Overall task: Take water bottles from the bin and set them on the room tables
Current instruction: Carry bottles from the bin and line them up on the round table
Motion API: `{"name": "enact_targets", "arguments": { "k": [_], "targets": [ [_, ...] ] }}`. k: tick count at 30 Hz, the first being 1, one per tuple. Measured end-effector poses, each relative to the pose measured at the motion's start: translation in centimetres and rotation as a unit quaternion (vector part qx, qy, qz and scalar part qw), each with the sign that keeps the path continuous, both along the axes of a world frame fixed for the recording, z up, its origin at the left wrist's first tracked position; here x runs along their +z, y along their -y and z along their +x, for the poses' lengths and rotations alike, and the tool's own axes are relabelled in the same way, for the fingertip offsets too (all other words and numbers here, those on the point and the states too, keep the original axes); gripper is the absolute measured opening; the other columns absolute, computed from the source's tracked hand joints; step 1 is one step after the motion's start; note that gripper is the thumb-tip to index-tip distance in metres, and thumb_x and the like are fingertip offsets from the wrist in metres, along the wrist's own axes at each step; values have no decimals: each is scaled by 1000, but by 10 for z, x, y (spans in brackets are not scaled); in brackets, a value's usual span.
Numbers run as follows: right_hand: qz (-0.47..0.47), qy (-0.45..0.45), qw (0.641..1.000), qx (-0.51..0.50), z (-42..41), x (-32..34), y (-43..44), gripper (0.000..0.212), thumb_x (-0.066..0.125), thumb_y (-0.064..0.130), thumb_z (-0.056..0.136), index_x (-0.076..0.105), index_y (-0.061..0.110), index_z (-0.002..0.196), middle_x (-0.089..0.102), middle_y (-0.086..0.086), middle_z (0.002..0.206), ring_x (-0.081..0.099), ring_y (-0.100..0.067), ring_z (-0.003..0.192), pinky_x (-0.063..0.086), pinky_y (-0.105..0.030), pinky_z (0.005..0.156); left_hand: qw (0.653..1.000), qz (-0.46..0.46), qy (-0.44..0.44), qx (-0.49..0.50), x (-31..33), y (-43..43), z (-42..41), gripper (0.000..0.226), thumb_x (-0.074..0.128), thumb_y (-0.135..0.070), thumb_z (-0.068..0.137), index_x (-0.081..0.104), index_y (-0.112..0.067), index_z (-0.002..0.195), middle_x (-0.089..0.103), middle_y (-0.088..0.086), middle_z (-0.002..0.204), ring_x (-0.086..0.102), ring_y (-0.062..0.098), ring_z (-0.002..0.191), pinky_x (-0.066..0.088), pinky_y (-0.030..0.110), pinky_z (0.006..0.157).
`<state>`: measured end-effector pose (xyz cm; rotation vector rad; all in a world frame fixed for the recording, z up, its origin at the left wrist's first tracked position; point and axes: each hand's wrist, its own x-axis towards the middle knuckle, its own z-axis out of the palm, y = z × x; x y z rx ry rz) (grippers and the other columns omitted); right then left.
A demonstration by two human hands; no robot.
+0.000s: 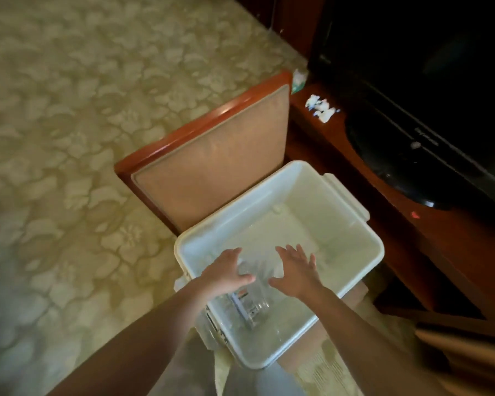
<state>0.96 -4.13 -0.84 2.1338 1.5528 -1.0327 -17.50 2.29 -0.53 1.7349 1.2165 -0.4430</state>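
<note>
Left hand (226, 274): grip released, fingers spread over bottles | Right hand (297, 272): grip released, fingers spread | Water bottles (252, 305): clear, lying inside white bin (337, 195), near end | Bench (455, 241): right of bin, carries television (440, 81)

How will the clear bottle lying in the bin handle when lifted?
The bottle seems to lie on its side in the bin, so it may roll if nudged. Its clear, smooth plastic looks slippery and probably dents if squeezed. Its weight cannot be judged.

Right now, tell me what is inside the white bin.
Clear water bottles at the bin's near end. The left hand and right hand cover part of them; count unclear.
</note>
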Motion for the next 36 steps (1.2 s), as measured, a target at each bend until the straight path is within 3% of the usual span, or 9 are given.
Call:
{"name": "enact_targets", "arguments": {
  "k": [4,11,16,21,29,33,36],
  "targets": [
    [-19,-32,999,17,11,-44,-1,87,59,52,91,11,26,158,7,-2,167,-1,-26,154,2,-52,123,998,-38,-12,52,-31,10,6,81,63,-45,91,18,-21,154,21,4,159,37,21,140,36,35,111],
    [-46,-87,995,19,19,-120,-13,87,63,51,89,16,25,157,17,-2,165,4,-26,154,4,-53,122,988,-84,-60,118,-95,15,17,84,64,-40,91,13,-20,155,22,6,158,39,23,138,38,33,104],
    [-94,-167,982,-2,20,-167,-24,96,72,47,84,15,24,158,29,-5,160,31,-27,146,31,-45,116,981,-88,-100,138,-144,10,29,82,74,-33,84,26,-20,150,34,8,145,53,26,120,49,33,87],
    [-127,-228,963,-61,14,-206,-35,96,76,40,84,16,26,158,41,-11,153,45,-29,137,40,-40,109,975,-98,-152,128,-183,6,32,77,70,-27,87,24,-15,148,35,10,140,44,31,130,48,40,95],
    [-117,-255,959,-41,-1,-241,-36,73,81,31,80,42,14,140,62,-11,128,61,-28,112,48,-39,96,958,-118,-198,172,-219,3,28,88,70,-37,85,18,-9,150,44,16,143,53,33,124,50,36,86],
    [-95,-251,963,-25,-8,-250,-35,89,89,43,60,46,23,135,60,-5,125,62,-25,110,51,-42,94,953,-128,-208,182,-227,-1,29,78,62,-31,91,17,-9,150,46,18,142,52,33,125,46,34,84],
    [-82,-243,966,-16,-10,-252,-36,89,90,40,58,46,22,132,60,-5,122,62,-26,107,52,-42,90,951,-126,-211,187,-226,-3,31,71,60,-36,92,23,-12,147,46,16,137,53,33,122,45,34,80]
  ]
}}
